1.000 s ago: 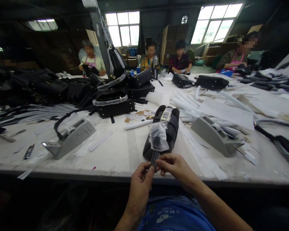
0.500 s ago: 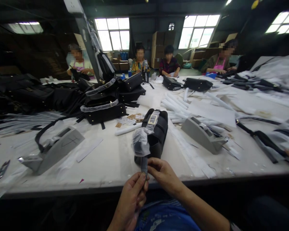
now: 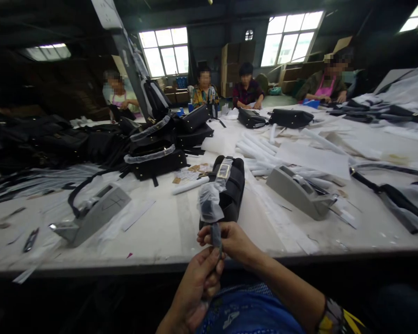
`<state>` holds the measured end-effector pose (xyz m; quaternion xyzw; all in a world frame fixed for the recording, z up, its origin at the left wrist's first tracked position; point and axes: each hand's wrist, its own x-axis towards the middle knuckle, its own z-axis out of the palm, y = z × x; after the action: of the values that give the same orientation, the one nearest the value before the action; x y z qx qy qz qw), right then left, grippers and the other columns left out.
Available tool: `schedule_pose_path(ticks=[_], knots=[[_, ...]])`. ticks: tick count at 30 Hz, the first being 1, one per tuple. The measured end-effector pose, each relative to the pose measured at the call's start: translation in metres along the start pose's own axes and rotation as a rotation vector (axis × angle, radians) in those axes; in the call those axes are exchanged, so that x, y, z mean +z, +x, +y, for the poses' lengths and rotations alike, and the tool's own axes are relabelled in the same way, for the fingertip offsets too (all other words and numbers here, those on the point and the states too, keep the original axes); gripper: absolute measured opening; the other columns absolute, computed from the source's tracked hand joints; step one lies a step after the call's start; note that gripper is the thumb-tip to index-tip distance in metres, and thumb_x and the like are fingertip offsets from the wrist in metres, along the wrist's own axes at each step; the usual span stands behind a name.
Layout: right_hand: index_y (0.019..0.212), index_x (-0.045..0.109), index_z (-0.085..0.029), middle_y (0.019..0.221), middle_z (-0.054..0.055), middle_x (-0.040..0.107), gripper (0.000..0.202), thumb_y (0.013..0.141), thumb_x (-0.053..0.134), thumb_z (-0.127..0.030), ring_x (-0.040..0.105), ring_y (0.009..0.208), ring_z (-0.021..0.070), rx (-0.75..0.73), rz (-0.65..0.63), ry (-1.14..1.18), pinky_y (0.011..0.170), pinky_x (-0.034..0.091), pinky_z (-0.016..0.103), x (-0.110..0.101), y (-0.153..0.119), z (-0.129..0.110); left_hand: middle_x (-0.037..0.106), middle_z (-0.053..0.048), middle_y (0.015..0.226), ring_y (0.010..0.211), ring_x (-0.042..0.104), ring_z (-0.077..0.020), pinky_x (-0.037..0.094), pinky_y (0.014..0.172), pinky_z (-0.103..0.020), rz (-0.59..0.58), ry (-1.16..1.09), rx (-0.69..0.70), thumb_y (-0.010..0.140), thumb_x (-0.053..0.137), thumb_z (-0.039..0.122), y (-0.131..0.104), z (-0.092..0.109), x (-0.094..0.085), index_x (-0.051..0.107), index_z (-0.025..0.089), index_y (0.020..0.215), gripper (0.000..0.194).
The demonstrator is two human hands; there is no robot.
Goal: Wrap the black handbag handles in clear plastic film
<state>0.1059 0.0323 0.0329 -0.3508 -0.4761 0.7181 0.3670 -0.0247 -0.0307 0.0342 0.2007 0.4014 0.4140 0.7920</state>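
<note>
A black bag [image 3: 237, 185] lies on the worktable just beyond my hands, with a metal buckle [image 3: 224, 171] under clear film on its top. From its near end a dark strap [image 3: 216, 234] in clear film runs toward me. Whitish plastic wrap [image 3: 210, 200] is bunched around a part next to the bag's near end. My left hand [image 3: 200, 280] is closed on the near end of the strap, thumb on top. Just above it, my right hand [image 3: 235, 241] is closed around the strap, its fingers passing behind and showing on the left side.
Grey tape dispensers stand left [image 3: 97, 213] and right [image 3: 296, 192] of the bag. Black bags [image 3: 156, 162] are piled at left. White rolled tubes [image 3: 254, 146] and a paper sheet [image 3: 313, 160] lie behind. Small clippers [image 3: 30, 240] rest at far left. Several people sit across the table.
My right hand has moved from the strap's right side to reach behind it, fingertips now out on the left. My left hand keeps its hold. The whole view has shifted slightly.
</note>
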Motion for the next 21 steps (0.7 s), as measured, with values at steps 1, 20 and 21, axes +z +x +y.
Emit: schedule_pose_path(ticks=[1, 20, 21], knots=[[0.086, 0.073, -0.012, 0.079, 0.004, 0.07, 0.032, 0.073, 0.08, -0.041, 0.052, 0.055, 0.0069, 0.01, -0.041, 0.016, 0.05, 0.039, 0.02, 0.0, 0.001, -0.001, 0.045, 0.008, 0.063, 0.042, 0.013, 0.0028, 0.008, 0.036, -0.011, -0.008, -0.035, -0.001, 0.07, 0.086, 0.045, 0.0, -0.001, 0.0, 0.059, 0.012, 0.085, 0.045], [0.106, 0.069, -0.019, 0.096, 0.009, 0.074, 0.033, 0.09, 0.061, -0.046, 0.07, 0.084, 0.0218, -0.261, 0.33, -0.51, 0.079, 0.057, 0.036, -0.035, -0.05, -0.048, 0.054, 0.003, 0.069, 0.046, 0.032, -0.0039, 0.02, 0.042, -0.017, 0.145, 0.393, 0.364, 0.085, 0.064, 0.059, 0.019, -0.013, -0.011, 0.061, 0.015, 0.085, 0.044], [0.111, 0.067, -0.019, 0.098, 0.01, 0.074, 0.038, 0.089, 0.062, -0.049, 0.07, 0.085, 0.0219, -0.317, 0.4, -0.482, 0.081, 0.057, 0.036, -0.036, -0.05, -0.059, 0.054, 0.002, 0.068, 0.049, 0.037, -0.0057, 0.024, 0.045, -0.018, 0.165, 0.473, 0.401, 0.086, 0.063, 0.06, 0.021, -0.011, -0.011, 0.062, 0.015, 0.082, 0.045]])
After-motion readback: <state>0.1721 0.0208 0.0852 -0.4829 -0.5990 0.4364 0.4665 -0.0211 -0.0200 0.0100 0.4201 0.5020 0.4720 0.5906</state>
